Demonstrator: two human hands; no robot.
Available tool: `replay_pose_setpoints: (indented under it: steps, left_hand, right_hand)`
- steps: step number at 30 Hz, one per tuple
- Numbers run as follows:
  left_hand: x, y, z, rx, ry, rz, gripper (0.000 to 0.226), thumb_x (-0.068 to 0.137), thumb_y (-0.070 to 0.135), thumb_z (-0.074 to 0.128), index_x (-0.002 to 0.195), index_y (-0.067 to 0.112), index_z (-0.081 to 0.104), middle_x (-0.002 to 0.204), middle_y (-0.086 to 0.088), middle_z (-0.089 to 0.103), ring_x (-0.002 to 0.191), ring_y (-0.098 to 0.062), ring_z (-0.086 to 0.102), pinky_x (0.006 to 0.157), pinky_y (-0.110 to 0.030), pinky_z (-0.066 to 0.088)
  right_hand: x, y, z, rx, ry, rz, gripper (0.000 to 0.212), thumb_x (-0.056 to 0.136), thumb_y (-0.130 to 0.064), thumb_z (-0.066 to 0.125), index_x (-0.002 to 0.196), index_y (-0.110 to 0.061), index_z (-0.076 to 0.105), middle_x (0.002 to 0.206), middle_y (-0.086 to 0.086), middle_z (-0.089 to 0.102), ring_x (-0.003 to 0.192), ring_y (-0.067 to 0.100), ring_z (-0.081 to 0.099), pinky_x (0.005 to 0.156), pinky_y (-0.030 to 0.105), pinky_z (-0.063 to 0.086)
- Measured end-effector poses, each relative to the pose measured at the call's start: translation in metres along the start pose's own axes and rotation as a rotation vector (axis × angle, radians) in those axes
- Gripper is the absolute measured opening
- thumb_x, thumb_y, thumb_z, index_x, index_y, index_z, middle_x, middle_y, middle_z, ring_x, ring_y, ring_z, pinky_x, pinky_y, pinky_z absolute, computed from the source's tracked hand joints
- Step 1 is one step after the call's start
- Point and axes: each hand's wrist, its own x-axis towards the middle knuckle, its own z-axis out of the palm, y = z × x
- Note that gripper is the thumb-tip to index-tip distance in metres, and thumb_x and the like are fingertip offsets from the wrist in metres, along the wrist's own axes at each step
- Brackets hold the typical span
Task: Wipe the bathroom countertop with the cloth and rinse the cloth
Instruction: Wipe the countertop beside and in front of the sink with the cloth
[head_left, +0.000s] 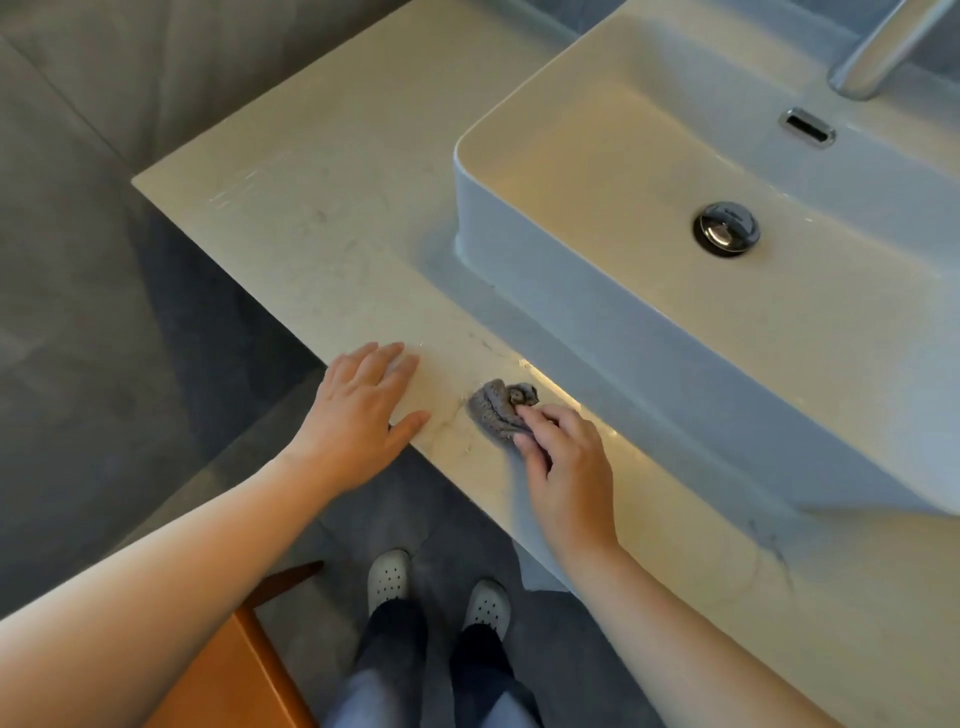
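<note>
Grey cloth (500, 410); beige veined countertop (322, 228); white sink (597, 291).

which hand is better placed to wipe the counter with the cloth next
Right. The right hand grips the bunched grey cloth on the countertop; the left hand lies flat and empty beside it.

Grey tiled floor (78, 364), grey wall (130, 62), orange wooden furniture (223, 675) (bottom left corner).
</note>
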Motion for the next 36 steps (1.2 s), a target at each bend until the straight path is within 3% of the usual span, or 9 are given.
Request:
replay_pose_setpoints:
  steps: [7,11,14,16,19,25,28,31,36]
  left_hand:
    - [0.002,-0.025,-0.004,-0.008,-0.045,-0.073,0.068,0.094,0.051,0.041,0.149,0.018,0.020,0.158,-0.008,0.011,0.145,-0.031,0.005,0.117,-0.050,0.012]
    - [0.001,-0.032,-0.006,-0.008,-0.080,-0.024,0.068,0.093,0.048,0.044,0.150,0.018,0.020,0.159,-0.006,0.006,0.146,-0.028,0.001,0.118,-0.047,0.009]
    - [0.002,-0.034,-0.006,-0.015,-0.099,-0.018,0.069,0.093,0.049,0.043,0.150,0.019,0.019,0.159,-0.005,0.004,0.146,-0.027,-0.001,0.118,-0.047,0.007]
    - [0.003,-0.033,-0.006,-0.008,-0.107,-0.027,0.069,0.093,0.052,0.040,0.150,0.019,0.018,0.159,-0.006,0.004,0.146,-0.028,-0.001,0.118,-0.048,0.008]
    - [0.006,-0.024,-0.007,0.012,-0.115,-0.079,0.068,0.093,0.057,0.030,0.150,0.020,0.016,0.159,-0.006,0.002,0.146,-0.028,-0.002,0.118,-0.048,0.004]
    - [0.006,-0.005,-0.009,-0.047,-0.080,0.006,0.066,0.095,0.053,0.031,0.150,0.018,0.020,0.159,-0.005,-0.003,0.146,-0.026,-0.005,0.118,-0.047,0.002]
    - [0.003,-0.001,-0.009,-0.059,-0.083,0.017,0.064,0.095,0.051,0.033,0.149,0.018,0.021,0.159,-0.005,-0.006,0.146,-0.025,-0.007,0.118,-0.048,0.002]
    - [0.002,0.000,-0.010,-0.040,-0.103,0.038,0.064,0.096,0.052,0.032,0.150,0.020,0.019,0.159,-0.004,-0.010,0.145,-0.024,-0.010,0.118,-0.047,0.000]
    - [0.002,0.002,-0.009,-0.006,-0.122,0.075,0.063,0.095,0.053,0.030,0.149,0.021,0.021,0.159,-0.002,-0.010,0.145,-0.023,-0.010,0.118,-0.046,0.000]
  right_hand:
    - [-0.036,-0.030,0.006,0.078,-0.132,-0.012,0.025,0.085,-0.012,0.067,0.109,-0.020,0.071,0.105,-0.011,0.063,0.097,0.007,0.052,0.083,0.015,0.043]
    - [-0.019,-0.045,-0.011,0.376,-0.187,0.247,0.024,0.082,-0.009,0.069,0.092,-0.029,0.074,0.093,-0.017,0.066,0.092,-0.001,0.060,0.082,0.012,0.046]
    - [0.007,-0.038,-0.029,0.436,-0.190,0.383,0.021,0.084,-0.011,0.069,0.094,-0.029,0.072,0.092,-0.016,0.069,0.087,-0.002,0.063,0.070,0.008,0.047]
    - [0.021,-0.026,-0.036,0.212,-0.168,0.355,0.020,0.086,-0.016,0.067,0.103,-0.024,0.071,0.096,-0.013,0.066,0.093,0.005,0.061,0.077,0.015,0.047]
    - [0.022,-0.020,-0.037,-0.186,-0.034,0.131,0.031,0.084,-0.021,0.068,0.115,-0.017,0.065,0.110,-0.004,0.059,0.105,0.016,0.050,0.088,0.027,0.041]
    - [-0.010,-0.030,-0.015,-0.376,-0.204,0.026,0.060,0.076,-0.038,0.075,0.128,-0.013,0.058,0.121,0.001,0.062,0.107,0.021,0.057,0.087,0.036,0.052]
    - [-0.006,-0.030,-0.014,-0.268,-0.164,0.064,0.050,0.079,-0.028,0.074,0.125,-0.012,0.060,0.117,0.001,0.060,0.104,0.018,0.056,0.081,0.025,0.052]
    - [0.003,-0.033,-0.029,-0.125,-0.145,0.149,0.038,0.085,-0.025,0.068,0.121,-0.016,0.063,0.107,-0.006,0.057,0.094,0.007,0.052,0.073,0.010,0.041]
    - [0.012,-0.021,-0.073,0.241,-0.341,0.373,0.028,0.088,-0.029,0.065,0.116,-0.031,0.065,0.107,-0.015,0.068,0.097,0.000,0.062,0.086,0.024,0.050]
